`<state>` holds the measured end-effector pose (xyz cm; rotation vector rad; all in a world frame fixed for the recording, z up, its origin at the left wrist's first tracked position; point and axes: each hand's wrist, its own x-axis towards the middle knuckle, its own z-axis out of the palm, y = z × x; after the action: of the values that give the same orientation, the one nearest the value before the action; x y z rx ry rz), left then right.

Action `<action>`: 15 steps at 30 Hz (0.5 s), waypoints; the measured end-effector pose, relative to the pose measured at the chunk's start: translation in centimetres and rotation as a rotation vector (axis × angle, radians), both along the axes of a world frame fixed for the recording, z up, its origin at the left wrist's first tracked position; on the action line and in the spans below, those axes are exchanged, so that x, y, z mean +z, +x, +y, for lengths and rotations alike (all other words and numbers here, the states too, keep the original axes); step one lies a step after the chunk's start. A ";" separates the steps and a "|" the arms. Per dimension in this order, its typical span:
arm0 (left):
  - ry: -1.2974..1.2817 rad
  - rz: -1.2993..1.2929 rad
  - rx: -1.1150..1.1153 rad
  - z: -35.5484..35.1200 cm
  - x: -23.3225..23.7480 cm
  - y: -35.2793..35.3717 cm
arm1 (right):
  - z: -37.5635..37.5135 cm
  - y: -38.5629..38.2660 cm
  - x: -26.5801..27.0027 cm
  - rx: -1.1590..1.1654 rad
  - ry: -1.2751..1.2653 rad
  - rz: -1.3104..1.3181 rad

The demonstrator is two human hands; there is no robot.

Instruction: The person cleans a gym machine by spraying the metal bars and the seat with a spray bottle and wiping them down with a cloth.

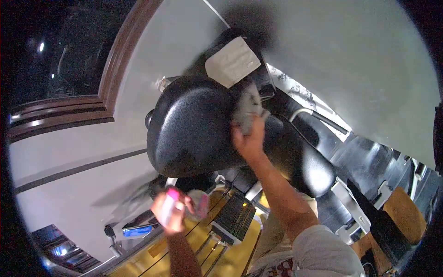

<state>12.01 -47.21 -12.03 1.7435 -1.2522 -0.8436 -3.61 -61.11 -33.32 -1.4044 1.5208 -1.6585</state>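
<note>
Gripping noted first: right hand [249, 141] is closed on a grey cloth [248, 108], fingers bunched round its lower end, pressing it against the right edge of the black padded seat [194, 124]. The cloth sits at mid-frame, touching the pad where it meets a 2nd black pad [302, 164] running off to the right. I see the forearm come up from the near right, out of a white sleeve [323, 251].

Left hand [170, 214] is low and near, left of centre, curled round a small pink-and-white item [170, 198]. Motion blur; I cannot tell what the item is. It is well apart from the seat and below it.

Farther out: a white paper sheet [232, 61] lies on the dark frame above the seat. A ridged dark block [235, 216] stands just right of the left hand, over yellow flooring [230, 261]. A pale wall [350, 55] fills the far side.
</note>
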 end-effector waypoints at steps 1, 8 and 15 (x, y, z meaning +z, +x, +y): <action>-0.026 0.125 -0.052 -2.6 1.2 -0.4 | 0.7 -0.5 -2.5 -0.078 0.085 -0.146; 0.197 0.124 -0.282 -13.2 2.7 1.1 | 1.2 -0.1 0.0 -0.125 0.318 -0.530; 0.057 0.230 -0.363 -13.5 1.3 1.5 | -3.2 2.3 11.9 0.104 -0.129 0.032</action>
<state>13.53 -60.69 -10.76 1.4323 -1.4178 -1.2615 -1.33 -64.33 -21.43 -1.5572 1.3544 -1.7040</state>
